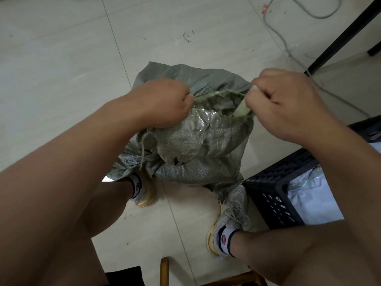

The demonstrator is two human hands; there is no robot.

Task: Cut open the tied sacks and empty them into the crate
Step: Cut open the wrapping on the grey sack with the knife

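A grey-green woven sack stands on the tiled floor between my feet, its mouth pulled apart at the top. My left hand grips the left edge of the mouth with curled fingers. My right hand pinches the right edge, where a pale folded strip of sack shows under the thumb. A loose string hangs down the sack's left side. The black plastic crate sits to the right by my right foot, with white plastic packets inside. No cutting tool is in sight.
A black table leg slants across the upper right, with a grey cable looping over the floor beside it. A second dark crate edge shows at the right. A wooden stool frame is below me. Small scraps litter the tiles.
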